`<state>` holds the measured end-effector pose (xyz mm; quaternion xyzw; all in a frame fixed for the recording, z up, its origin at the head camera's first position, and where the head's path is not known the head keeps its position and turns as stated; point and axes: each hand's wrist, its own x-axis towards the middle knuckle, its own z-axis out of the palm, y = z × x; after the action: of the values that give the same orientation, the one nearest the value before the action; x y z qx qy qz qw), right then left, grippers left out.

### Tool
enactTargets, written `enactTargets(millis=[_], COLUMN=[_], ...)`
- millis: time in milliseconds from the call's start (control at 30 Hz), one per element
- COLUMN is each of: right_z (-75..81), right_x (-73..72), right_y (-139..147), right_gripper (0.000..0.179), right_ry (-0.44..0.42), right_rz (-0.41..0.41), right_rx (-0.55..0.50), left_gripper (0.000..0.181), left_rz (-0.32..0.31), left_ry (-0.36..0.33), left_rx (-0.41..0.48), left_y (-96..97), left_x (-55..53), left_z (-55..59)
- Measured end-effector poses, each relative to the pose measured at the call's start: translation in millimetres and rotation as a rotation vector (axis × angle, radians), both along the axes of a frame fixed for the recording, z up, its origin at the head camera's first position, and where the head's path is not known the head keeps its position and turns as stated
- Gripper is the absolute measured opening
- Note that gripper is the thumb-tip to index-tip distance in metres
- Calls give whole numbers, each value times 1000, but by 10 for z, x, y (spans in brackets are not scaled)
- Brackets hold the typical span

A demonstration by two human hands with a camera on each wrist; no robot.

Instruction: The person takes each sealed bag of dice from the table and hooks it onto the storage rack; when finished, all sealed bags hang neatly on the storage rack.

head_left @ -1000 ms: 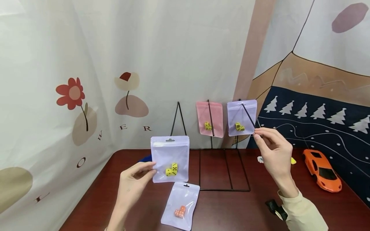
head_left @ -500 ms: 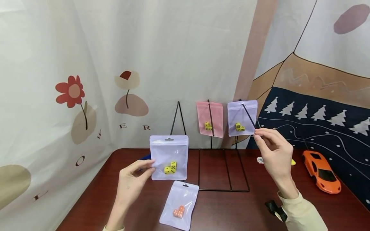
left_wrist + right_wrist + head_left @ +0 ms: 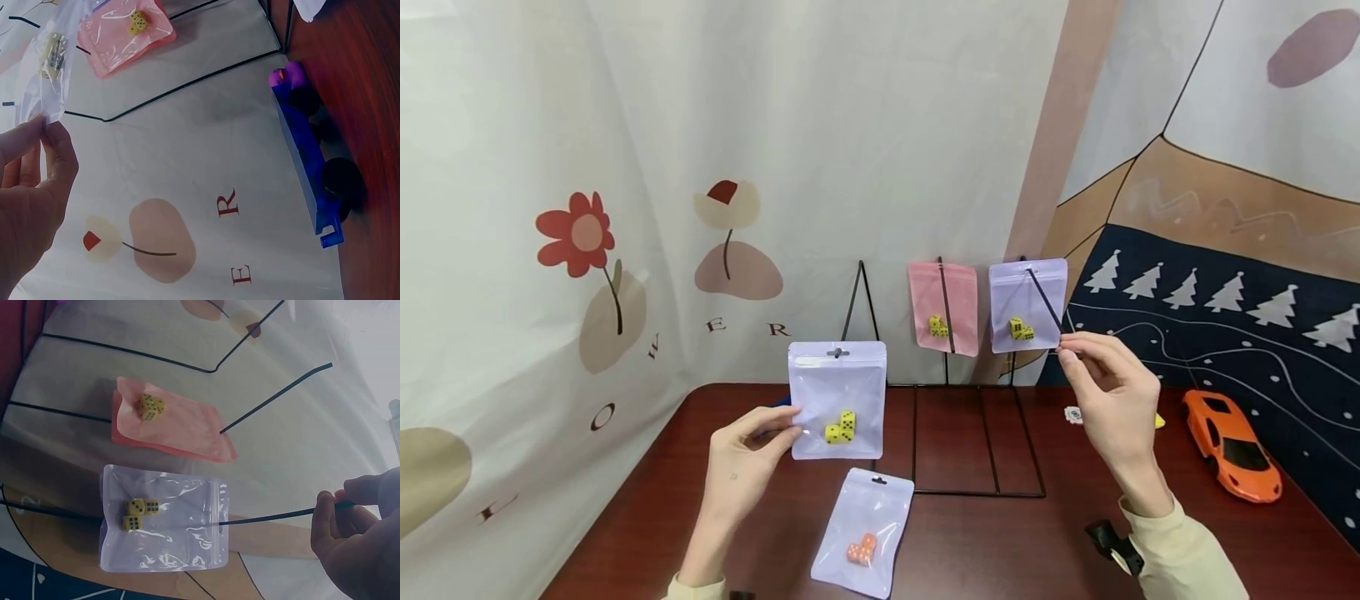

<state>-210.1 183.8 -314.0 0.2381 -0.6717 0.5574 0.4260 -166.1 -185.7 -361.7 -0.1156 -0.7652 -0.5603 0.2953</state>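
Observation:
My left hand point(image 3: 748, 462) pinches the left edge of a lilac zip bag point(image 3: 812, 392) holding yellow dice point(image 3: 841, 428). This bag hangs upright in front of the left hook of a black wire rack point(image 3: 981, 494). Something dark shows at its top hole; whether the hook passes through, I cannot tell. With thumb and fingertips, my right hand point(image 3: 1112, 400) grips the tip of the rack's right hook point(image 3: 269, 519). Another lilac bag point(image 3: 181, 550) with yellow dice hangs on that hook. A pink bag point(image 3: 187, 434) with yellow dice hangs on the middle one.
A lilac bag point(image 3: 850, 508) with orange dice lies on the dark red table point(image 3: 1000, 550). At right stands an orange toy car point(image 3: 1232, 446). A blue toy vehicle point(image 3: 306, 150) sits behind the left hand. A printed curtain point(image 3: 850, 125) closes off the back.
My left hand has raised its bag slightly, and the bag's top hole now lies over the left hook's dark tip. My right hand keeps its grip on the right hook.

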Motion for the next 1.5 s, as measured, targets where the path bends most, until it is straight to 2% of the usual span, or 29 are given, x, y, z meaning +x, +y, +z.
enactTargets(millis=[200, 367, 533, 600, 733, 833, 967, 1100, 1233, 1333, 1500], right_z=[-102, -154, -129, -79, 19, 19, 4, 0, -19, -18, 4], right_x=[-122, -152, -127, -80, 16, 21, 9, -1, -6, -5, -24], right_y=[69, 99, 80, 52, -1, 0, -3, 5, -3, 6, 37], right_gripper=[20, 20, 21, 20, 18, 18, 19, 19, 21, 22, 22], right_ry=[1, -21, 1, 12, 19, 22, 31, 46, 51, 60, 91], right_rz=[13, 1, 10, 15, 18, 18, 22, 33, 40, 34, 34], right_rx=[-15, 5, -6, -11, -7, -3, -4, 0, 23, 41, 54], left_gripper=[25, 26, 23, 23, 24, 24, 24, 25, 24, 23, 22], left_rz=[8, 17, 27, 29, 30, 31, 42, 48, 49, 54, 44], left_ry=[-14, -93, -151, -149, -117, -94, -79, -67, -74, -88, -72], left_rx=[41, 74, 66, 61, 76, 75, 70, 97, 102, 73, 51], left_y=[21, 47, 154, 189, 120, 58, 51, 95, 163, 222, 249], left_x=[-50, -92, -77, -73, -210, -328, -401, -477, -469, -481, -622], left_z=[-11, 2, 176, 236, 127, 21, 15, 57, 164, 239, 248])
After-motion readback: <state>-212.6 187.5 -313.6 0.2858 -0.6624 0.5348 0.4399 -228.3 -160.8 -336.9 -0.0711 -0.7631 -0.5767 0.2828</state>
